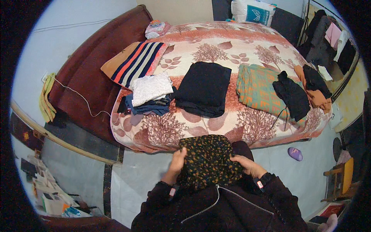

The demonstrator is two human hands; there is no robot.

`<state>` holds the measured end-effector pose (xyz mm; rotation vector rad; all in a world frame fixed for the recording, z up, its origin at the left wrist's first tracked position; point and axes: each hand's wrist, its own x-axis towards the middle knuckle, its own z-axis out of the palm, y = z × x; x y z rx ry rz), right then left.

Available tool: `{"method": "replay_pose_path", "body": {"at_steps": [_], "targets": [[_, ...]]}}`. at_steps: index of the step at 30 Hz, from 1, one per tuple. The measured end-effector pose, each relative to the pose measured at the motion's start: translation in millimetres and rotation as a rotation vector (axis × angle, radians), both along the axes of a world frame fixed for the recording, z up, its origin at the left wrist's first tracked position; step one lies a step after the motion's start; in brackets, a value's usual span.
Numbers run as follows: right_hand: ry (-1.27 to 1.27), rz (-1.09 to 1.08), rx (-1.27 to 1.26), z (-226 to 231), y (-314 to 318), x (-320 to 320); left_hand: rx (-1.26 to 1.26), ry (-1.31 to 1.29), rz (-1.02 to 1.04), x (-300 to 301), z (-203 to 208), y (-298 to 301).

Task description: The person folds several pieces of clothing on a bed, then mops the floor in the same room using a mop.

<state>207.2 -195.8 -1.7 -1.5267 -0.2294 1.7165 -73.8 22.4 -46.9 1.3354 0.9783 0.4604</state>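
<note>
A black garment with a small yellow-orange floral print is held up in front of my body, near the bed's front edge. My left hand grips its left side, with the fingers hidden behind the fabric. On the opposite side my right hand pinches the edge, thumb on top. Beyond it on the bed lies a folded black cloth stack. To the left of that, a white folded garment rests on dark blue folded clothes.
The bed has a leaf-patterned cover. A striped pillow lies at the left. On the right are a green-orange cloth, a crumpled black garment and more clothes. A purple slipper sits on the floor.
</note>
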Motion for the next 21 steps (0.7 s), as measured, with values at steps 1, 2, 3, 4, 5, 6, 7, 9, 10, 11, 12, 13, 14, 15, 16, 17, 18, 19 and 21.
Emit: {"method": "replay_pose_path", "body": {"at_steps": [1,2,3,4,5,6,7,9,10,11,12,13,14,15,16,17,18,19,21], "targets": [[-0.038,0.012,0.01,1,1,-5,-0.178,-0.151,0.07,-5,0,7],[-0.026,0.031,0.084,2,-2,-4,-0.339,-0.378,0.106,-12,-2,12],[-0.162,0.0,0.009,-2,5,-9,-0.36,-0.323,0.161,-18,-3,20],[-0.138,-0.022,0.003,-5,7,-10,-0.419,-0.244,0.156,-21,-7,23],[-0.106,-0.044,0.006,-11,12,-11,-0.466,-0.22,0.139,-25,-13,23],[-0.069,-0.065,-0.01,-17,16,-14,-0.516,-0.207,0.117,-27,-19,23],[0.082,-0.022,0.013,-24,22,-12,-0.412,0.015,0.019,-33,-25,22],[0.219,-0.041,0.048,-37,27,-16,-0.44,0.039,-0.062,-34,-39,13],[0.268,-0.071,0.018,-43,26,-18,-0.46,0.075,-0.083,-37,-44,5],[0.339,-0.077,0.012,-49,26,-20,-0.668,0.041,-0.12,-33,-47,5],[0.334,-0.07,0.016,-55,25,-23,-0.696,-0.012,-0.095,-32,-47,2],[0.35,-0.038,0.044,-61,22,-24,-0.733,-0.069,-0.101,-33,-45,-2],[0.344,-0.015,0.027,-66,23,-26,-0.769,-0.127,-0.108,-34,-39,-5],[0.161,0.062,0.078,-70,18,-24,-0.775,-0.132,-0.127,-32,-32,-8],[0.131,0.093,0.114,-70,7,-18,-0.782,-0.137,-0.147,-31,-22,-10],[0.214,0.097,0.018,-75,16,-21,-0.793,-0.136,-0.173,-30,-11,-12],[0.288,0.1,-0.082,-76,16,-20,-0.709,-0.085,-0.182,-31,1,-15],[0.353,0.14,0.046,-73,11,-16,-0.627,-0.032,-0.196,-33,14,-15],[-0.038,0.378,0.555,-61,8,-13,-0.589,-0.088,-0.204,-35,37,-14]]}}
